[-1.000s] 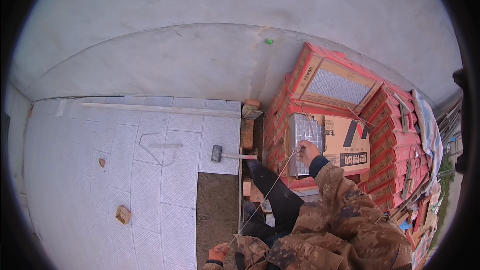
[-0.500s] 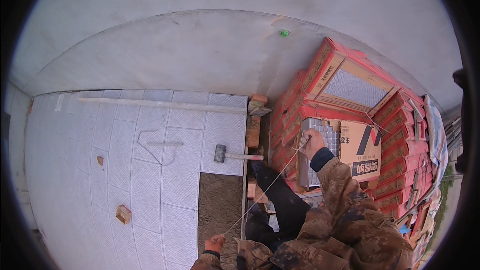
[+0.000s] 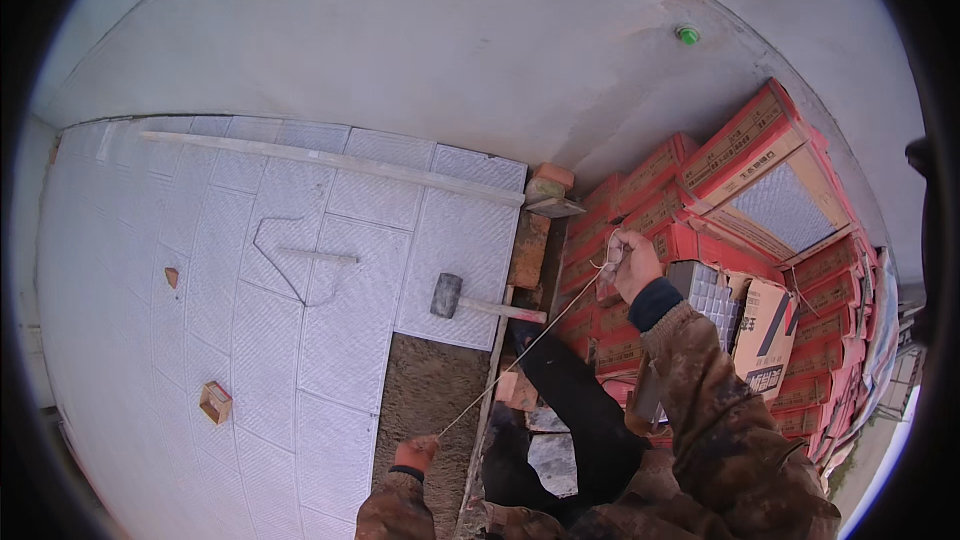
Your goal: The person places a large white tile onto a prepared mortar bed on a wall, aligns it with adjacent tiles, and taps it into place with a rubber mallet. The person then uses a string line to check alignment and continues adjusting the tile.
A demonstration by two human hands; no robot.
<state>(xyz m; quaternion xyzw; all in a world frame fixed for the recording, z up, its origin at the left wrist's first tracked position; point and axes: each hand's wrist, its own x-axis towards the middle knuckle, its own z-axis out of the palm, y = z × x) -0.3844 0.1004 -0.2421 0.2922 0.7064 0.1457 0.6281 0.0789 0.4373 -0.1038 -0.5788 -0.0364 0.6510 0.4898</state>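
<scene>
A thin pale string (image 3: 515, 364) runs taut on a slant between my two hands. My left hand (image 3: 416, 453), low in the middle, is closed on its lower end, above a strip of grey-brown mortar (image 3: 425, 385). Up to the right, my right hand (image 3: 636, 265) pinches the other end, where small loops stick out by the fingers. This hand is in front of the red cartons, just left of an opened box of grey tiles (image 3: 708, 298). Between the hands and the wall, a black-headed mallet (image 3: 447, 296) lies on a pale tile, its handle reaching past the tile's edge.
Laid pale tiles (image 3: 345, 355) cover the left side. On them lie a long straight bar (image 3: 330, 162), a bent metal rod (image 3: 274, 262), a small box (image 3: 215, 402) and a brick-coloured fragment (image 3: 171, 278). Bricks (image 3: 529, 250) line the edge. Red cartons (image 3: 745, 155) are stacked at right.
The view has turned, so the wall and cartons sit differently. My right hand has gone from in front of the opened tile box to its left. The string stays taut in both hands.
</scene>
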